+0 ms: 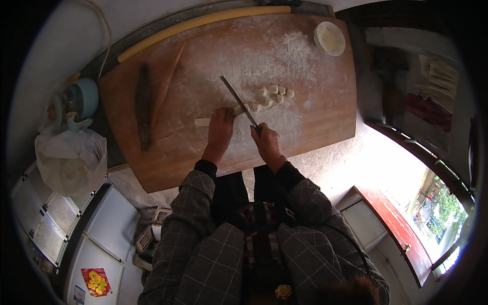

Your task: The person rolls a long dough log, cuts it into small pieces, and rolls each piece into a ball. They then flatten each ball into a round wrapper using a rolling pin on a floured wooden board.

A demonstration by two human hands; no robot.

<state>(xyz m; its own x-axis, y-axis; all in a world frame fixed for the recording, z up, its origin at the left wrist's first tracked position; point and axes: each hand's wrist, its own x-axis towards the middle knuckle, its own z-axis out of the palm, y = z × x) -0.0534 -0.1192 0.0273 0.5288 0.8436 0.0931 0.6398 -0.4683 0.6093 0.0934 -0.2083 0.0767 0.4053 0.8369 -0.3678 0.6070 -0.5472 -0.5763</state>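
My right hand grips the dark handle of a kitchen knife, seen almost edge-on, its blade slanting up and to the left. Under my left hand lies a thin dough rope; its rounded end pokes out on the left, and more dough shows between my fingers and the blade. Whether the blade touches the dough I cannot tell. Right of the knife, several cut dough pieces lie in two loose rows on the floured wooden board.
A bowl of flour stands at the board's far right corner. On the left lie a dark rolling pin and a slim wooden rolling pin. A long yellow pole runs along the back edge. A white plastic bag sits beyond the left edge.
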